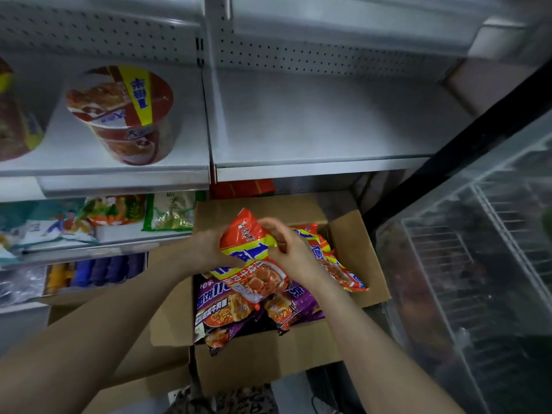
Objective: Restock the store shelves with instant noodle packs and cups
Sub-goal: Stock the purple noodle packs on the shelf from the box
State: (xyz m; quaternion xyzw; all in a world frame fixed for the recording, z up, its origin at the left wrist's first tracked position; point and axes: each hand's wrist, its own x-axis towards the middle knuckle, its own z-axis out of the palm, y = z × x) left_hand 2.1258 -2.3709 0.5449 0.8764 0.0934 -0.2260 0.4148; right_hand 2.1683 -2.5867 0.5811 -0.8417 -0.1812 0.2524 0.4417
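Note:
Both hands hold an orange noodle pack (249,255) with a yellow and blue band above an open cardboard box (268,357). My left hand (209,246) grips its left edge. My right hand (291,249) curls over its top right side. Inside the box lie purple noodle packs (227,309) and another orange pack (334,264) at the right. A red noodle cup (125,115) stands on the left part of the white shelf (328,121), and part of a second cup (15,121) shows at the far left edge.
The right half of that shelf is bare, with a pegboard back. Lower shelves at the left carry bagged goods (119,213) and blue bottles (104,270). A glass-door cooler (478,279) with wire racks stands close at the right.

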